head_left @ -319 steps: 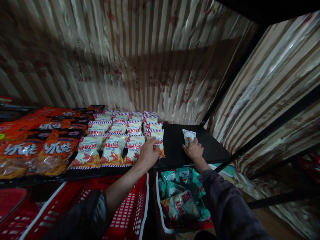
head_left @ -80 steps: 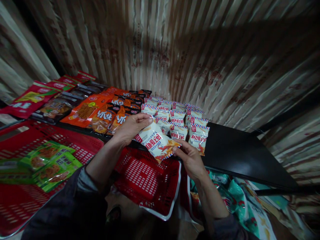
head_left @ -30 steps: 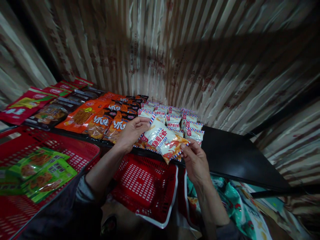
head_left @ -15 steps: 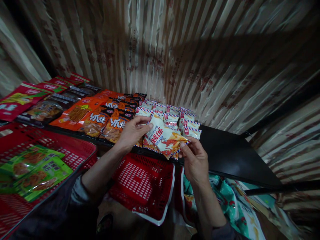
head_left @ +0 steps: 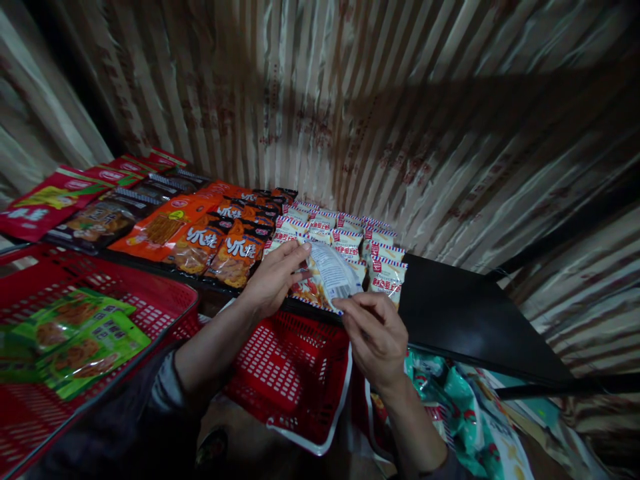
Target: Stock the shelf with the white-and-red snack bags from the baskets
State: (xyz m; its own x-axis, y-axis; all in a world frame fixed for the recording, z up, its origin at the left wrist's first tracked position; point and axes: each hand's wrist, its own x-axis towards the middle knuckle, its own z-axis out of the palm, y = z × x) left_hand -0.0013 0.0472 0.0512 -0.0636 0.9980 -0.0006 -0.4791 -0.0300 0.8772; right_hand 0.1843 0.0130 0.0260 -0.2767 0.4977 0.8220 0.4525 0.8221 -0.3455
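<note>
A white snack packet [head_left: 333,272] is between my hands at the shelf's front edge, tilted so a greyish side with small print shows. My left hand [head_left: 275,279] is closed on its upper left corner, thumb against fingers. The lower right end is pinched by my right hand [head_left: 379,335]. Behind it, several matching white packets [head_left: 345,243] with red lettering and striped edges stand in rows on the black shelf [head_left: 465,313]. One such packet [head_left: 387,279] sits at the front right of those rows, just above my right hand.
Orange-and-black snack bags [head_left: 235,252], dark bags [head_left: 107,217] and red bags [head_left: 47,200] line the shelf leftward. Below are a red basket [head_left: 175,303] holding green packets [head_left: 93,340], another red basket [head_left: 285,373], and teal bags [head_left: 457,400] at right. A corrugated wall [head_left: 320,100] rises behind.
The held packet has turned from its printed front to its small-print side. My right hand has moved left and slightly down, and the front-right packet on the shelf now shows more fully.
</note>
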